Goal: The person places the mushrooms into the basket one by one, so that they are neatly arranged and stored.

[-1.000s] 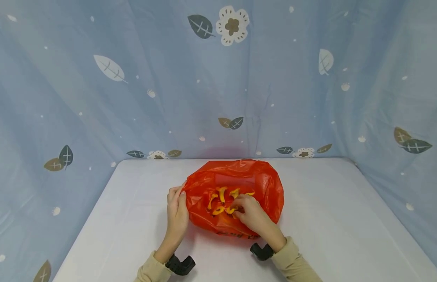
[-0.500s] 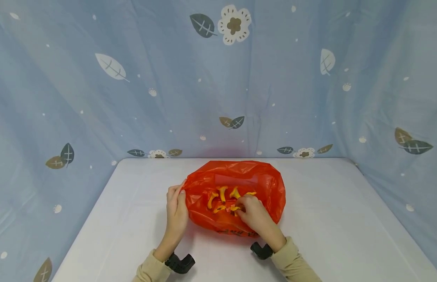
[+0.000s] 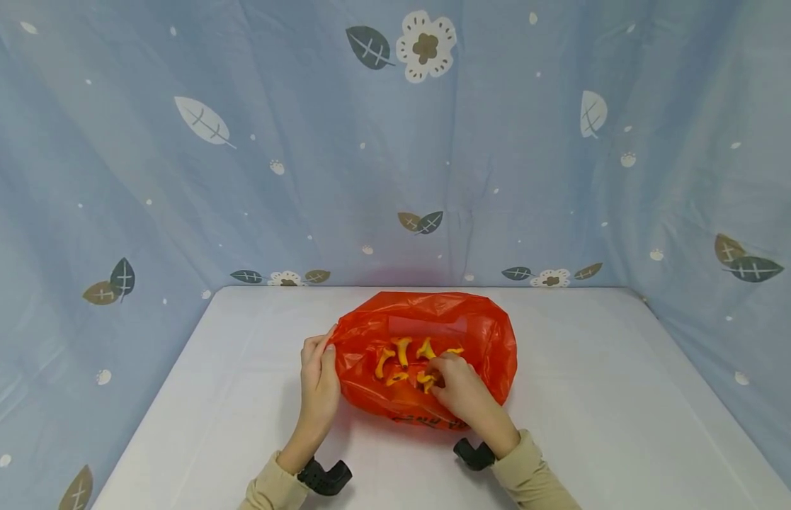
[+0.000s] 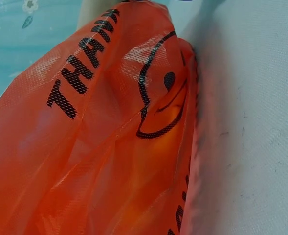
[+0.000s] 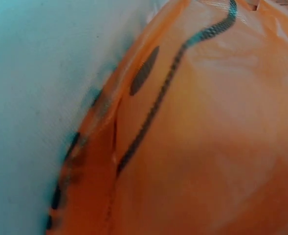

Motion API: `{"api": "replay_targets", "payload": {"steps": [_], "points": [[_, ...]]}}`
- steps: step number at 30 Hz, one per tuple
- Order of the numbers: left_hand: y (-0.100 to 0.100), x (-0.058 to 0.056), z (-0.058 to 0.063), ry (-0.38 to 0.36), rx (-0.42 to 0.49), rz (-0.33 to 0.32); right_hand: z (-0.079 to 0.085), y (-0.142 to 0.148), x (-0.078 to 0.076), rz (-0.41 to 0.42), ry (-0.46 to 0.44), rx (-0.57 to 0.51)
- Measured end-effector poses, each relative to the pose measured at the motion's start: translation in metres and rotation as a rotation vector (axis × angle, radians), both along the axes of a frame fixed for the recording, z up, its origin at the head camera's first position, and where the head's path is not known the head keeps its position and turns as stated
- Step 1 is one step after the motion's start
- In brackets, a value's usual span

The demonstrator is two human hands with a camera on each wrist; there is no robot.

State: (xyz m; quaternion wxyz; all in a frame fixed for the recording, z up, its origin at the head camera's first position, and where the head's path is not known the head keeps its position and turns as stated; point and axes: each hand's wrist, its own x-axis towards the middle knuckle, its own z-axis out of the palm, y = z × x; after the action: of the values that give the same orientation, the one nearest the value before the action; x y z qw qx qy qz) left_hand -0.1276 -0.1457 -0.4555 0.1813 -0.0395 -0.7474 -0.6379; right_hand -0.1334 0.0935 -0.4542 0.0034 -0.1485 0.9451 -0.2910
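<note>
A red plastic bag (image 3: 433, 304) lies with its mouth spread wide on the white table. At its left edge, my left hand (image 3: 320, 388) grips the rim between thumb and fingers. My right hand (image 3: 464, 388) reaches into the mouth, its curled fingers at a small yellow trumpet-shaped mushroom (image 3: 425, 381), which they appear to pinch; the fingertips are partly hidden. Several similar yellow mushrooms (image 3: 403, 352) lie inside in two loose rows. The left wrist view shows the bag's printed side (image 4: 109, 122); through the right wrist camera its orange-looking side (image 5: 207, 122) fills most of the picture. Neither wrist view shows a hand.
The white tabletop (image 3: 593, 382) extends around the bag on both sides. A blue curtain (image 3: 529, 177) with leaf and flower prints hangs behind and beside it. Black wrist mounts (image 3: 326, 478) sit on both wrists.
My right hand has shifted slightly right inside the bag, and the mushroom at its fingers has moved right and turned. My left hand keeps its grip on the rim.
</note>
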Motion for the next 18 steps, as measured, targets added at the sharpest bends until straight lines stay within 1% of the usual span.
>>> {"api": "replay_targets", "payload": {"steps": [7,11,18], "points": [[-0.001,0.001,0.001,0.006,0.011,-0.010,0.010,0.005,0.002,0.012,0.020,-0.034],[-0.001,0.001,0.002,0.018,0.003,-0.006,0.018,0.008,0.004,0.012,0.060,-0.030],[-0.002,0.002,0.004,0.035,-0.011,0.009,0.035,0.012,0.011,-0.006,0.114,-0.075]]}}
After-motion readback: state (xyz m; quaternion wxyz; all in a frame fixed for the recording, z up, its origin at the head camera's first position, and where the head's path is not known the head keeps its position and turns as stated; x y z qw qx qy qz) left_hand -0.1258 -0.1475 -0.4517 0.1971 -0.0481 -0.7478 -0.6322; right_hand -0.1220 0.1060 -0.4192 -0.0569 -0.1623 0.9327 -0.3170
